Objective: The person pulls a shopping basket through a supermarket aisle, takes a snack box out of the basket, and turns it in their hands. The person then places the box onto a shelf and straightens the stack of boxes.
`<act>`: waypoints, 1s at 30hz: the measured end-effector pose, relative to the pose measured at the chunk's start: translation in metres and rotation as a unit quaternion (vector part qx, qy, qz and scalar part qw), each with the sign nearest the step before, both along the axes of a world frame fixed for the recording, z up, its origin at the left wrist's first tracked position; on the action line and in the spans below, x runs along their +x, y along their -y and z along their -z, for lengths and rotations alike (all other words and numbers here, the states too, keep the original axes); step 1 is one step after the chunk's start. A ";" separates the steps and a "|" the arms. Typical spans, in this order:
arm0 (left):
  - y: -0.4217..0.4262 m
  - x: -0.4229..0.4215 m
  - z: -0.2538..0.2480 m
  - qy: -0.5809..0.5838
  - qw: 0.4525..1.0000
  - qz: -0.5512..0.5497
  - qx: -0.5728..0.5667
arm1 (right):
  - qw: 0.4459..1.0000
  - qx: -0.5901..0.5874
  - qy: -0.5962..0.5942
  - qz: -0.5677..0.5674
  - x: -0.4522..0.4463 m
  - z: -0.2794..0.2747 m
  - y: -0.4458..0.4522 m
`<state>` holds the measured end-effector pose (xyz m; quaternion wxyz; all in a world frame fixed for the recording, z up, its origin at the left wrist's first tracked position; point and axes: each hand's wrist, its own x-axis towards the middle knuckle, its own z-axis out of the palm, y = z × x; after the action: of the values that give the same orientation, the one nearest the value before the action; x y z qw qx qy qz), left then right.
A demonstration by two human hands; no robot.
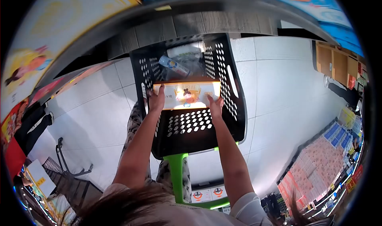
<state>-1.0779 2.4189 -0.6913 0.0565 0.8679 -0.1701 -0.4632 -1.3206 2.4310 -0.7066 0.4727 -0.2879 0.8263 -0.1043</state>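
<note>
Wide-angle distortion curves straight edges within a circular field bounded by black corners. The white floor (pixel 284 84) is brightly lit, with soft grey shadows at left. Glare washes out patches of the box (pixel 186 95). The black basket (pixel 199 144) reads darker. The printed panel (pixel 59 39) at upper left appears soft.

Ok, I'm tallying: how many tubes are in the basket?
2 visible: a blue tube and, beyond it, a white tube near the far end. The box may hide more.
</note>
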 end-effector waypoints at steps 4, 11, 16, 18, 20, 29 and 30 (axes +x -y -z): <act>-0.002 0.006 -0.068 0.005 0.996 0.035 -0.076 | 0.999 -0.044 -0.025 -0.001 0.005 -0.062 0.001; 0.006 0.008 -0.222 -0.006 0.945 0.004 -0.328 | 0.935 -0.269 0.216 0.088 0.002 -0.189 0.014; -0.004 0.018 -0.333 -0.198 0.836 -0.085 -0.504 | 0.907 -0.394 0.150 0.012 0.003 -0.328 0.004; -0.021 0.027 -0.371 -0.247 0.813 -0.084 -0.521 | 0.884 -0.440 0.157 0.000 0.002 -0.378 -0.011; -0.039 0.039 -0.400 -0.274 0.798 -0.087 -0.530 | 0.845 -0.505 0.173 -0.035 0.002 -0.414 -0.028; -0.110 0.072 -0.480 -0.358 0.743 -0.084 -0.559 | 0.760 -0.583 0.261 0.119 0.047 -0.508 -0.109; -0.118 0.076 -0.487 -0.359 0.741 -0.084 -0.562 | 0.760 -0.599 0.224 0.119 0.054 -0.515 -0.115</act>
<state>-1.0024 2.5365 -0.2042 0.6291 0.4594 -0.2934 -0.5542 -1.2670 2.5463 -0.1920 0.3592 -0.3804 0.4939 -0.6945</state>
